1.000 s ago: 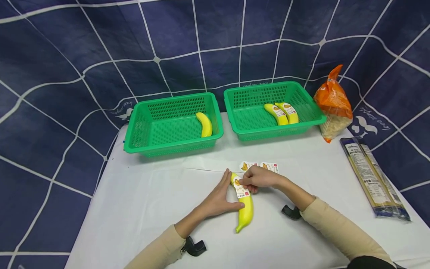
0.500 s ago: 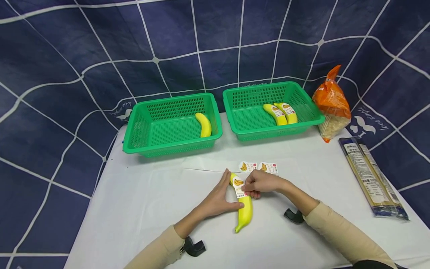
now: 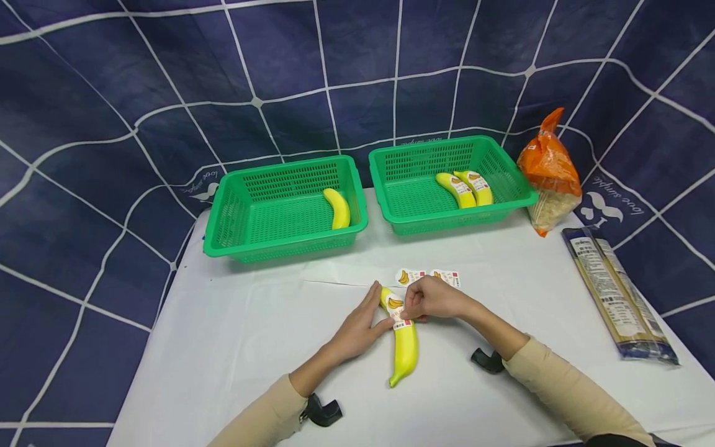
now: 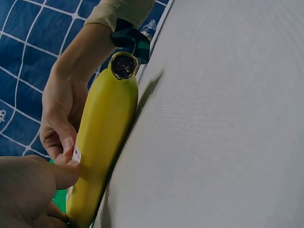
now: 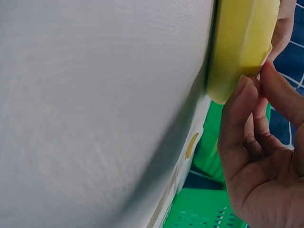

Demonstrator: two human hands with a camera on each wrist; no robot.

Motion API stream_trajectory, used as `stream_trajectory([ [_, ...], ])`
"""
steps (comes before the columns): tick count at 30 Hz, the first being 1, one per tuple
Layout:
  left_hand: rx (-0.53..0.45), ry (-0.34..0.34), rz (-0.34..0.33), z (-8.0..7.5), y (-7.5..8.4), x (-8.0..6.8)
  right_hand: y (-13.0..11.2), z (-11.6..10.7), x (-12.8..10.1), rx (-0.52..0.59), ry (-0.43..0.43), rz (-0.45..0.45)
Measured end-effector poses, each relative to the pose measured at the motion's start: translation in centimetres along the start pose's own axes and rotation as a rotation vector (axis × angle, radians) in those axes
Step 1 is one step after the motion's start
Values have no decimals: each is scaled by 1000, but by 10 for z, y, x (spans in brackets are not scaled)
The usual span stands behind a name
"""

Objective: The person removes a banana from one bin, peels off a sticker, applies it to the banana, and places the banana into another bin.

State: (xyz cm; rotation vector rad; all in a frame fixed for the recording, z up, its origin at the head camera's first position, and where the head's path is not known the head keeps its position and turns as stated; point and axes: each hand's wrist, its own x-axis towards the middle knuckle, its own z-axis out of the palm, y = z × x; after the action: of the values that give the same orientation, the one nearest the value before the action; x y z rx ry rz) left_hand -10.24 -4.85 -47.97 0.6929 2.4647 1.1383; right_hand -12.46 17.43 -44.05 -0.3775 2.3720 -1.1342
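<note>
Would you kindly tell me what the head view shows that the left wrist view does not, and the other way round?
Only the head view shows the two green baskets, the left basket with one bare banana and the right basket with two labelled bananas, plus spare labels, an orange bag and a long packet. Only the left wrist view shows the banana's dark tip up close. Both show the banana, the left hand steadying it, the right hand at its label, and the white table.
</note>
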Motion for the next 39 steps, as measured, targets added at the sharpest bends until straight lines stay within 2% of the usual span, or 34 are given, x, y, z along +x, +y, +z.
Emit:
stream_trajectory([
  [9, 58, 45, 16, -1, 1, 4, 0, -2, 1, 27, 0, 15],
  [17, 122, 106, 26, -6, 2, 12, 2, -5, 0, 38, -22, -27],
  [20, 118, 123, 46, -9, 1, 14, 2, -6, 1, 15, 1, -52],
  [25, 116, 128, 43, -11, 0, 16, 3, -7, 3, 0, 43, -106],
  [34, 131, 135, 27, -10, -1, 18, 3, -6, 1, -22, 46, -167],
  [39, 138, 150, 28, -10, -2, 19, 2, -7, 0, -13, 19, -162],
])
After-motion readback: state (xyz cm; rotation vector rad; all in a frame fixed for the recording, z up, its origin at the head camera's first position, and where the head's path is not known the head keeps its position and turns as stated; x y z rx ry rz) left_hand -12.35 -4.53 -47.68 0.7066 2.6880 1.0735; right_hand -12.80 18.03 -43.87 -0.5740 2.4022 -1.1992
